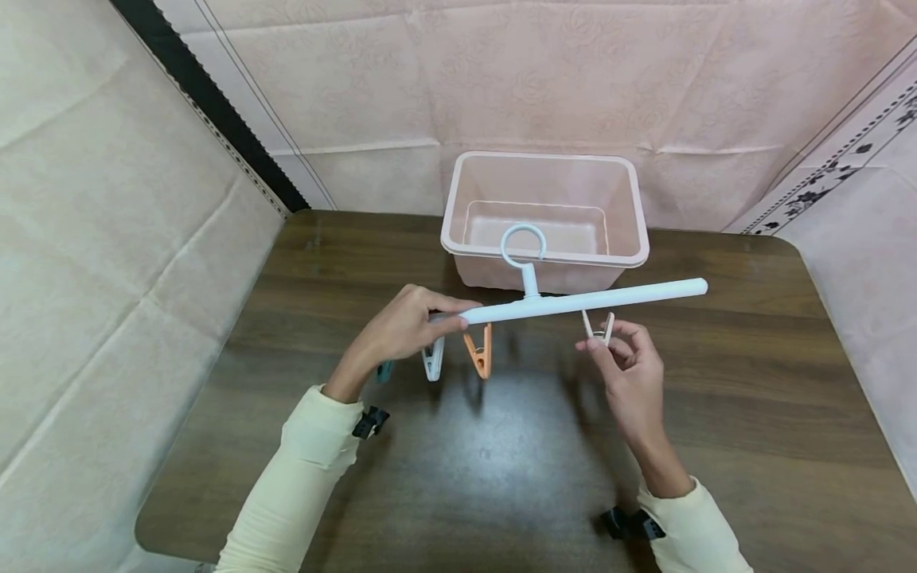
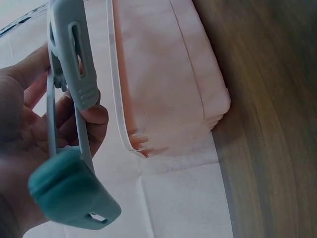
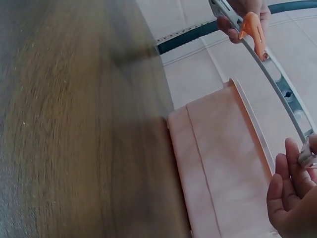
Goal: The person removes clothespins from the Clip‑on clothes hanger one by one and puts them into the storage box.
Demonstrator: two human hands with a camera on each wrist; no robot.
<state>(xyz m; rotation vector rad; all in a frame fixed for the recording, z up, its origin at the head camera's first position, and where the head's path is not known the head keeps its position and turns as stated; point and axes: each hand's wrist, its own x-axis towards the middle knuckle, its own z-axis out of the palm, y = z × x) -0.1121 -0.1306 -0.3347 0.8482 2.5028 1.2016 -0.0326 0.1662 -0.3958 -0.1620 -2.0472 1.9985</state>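
Observation:
A pale blue clothes hanger (image 1: 583, 301) is held up over the table, its hook pointing toward the back. My left hand (image 1: 405, 325) grips its left part between thumb and fingers. From the bar's underside hang an orange clothespin (image 1: 481, 355), a light grey clothespin (image 1: 433, 360) and a teal clothespin (image 2: 72, 191) near the left end. My right hand (image 1: 627, 368) pinches a white clothespin (image 1: 600, 328) by its handle ends, with its other end right at the underside of the bar's right half. In the right wrist view, that clothespin is partly cut off by the frame edge.
Behind the hanger, a pink plastic bin (image 1: 544, 274) stands at the back of the brown wooden table (image 1: 745, 382). Pale cloth (image 1: 559, 79) hangs along the back and sides. Black camera straps sit on both sleeves.

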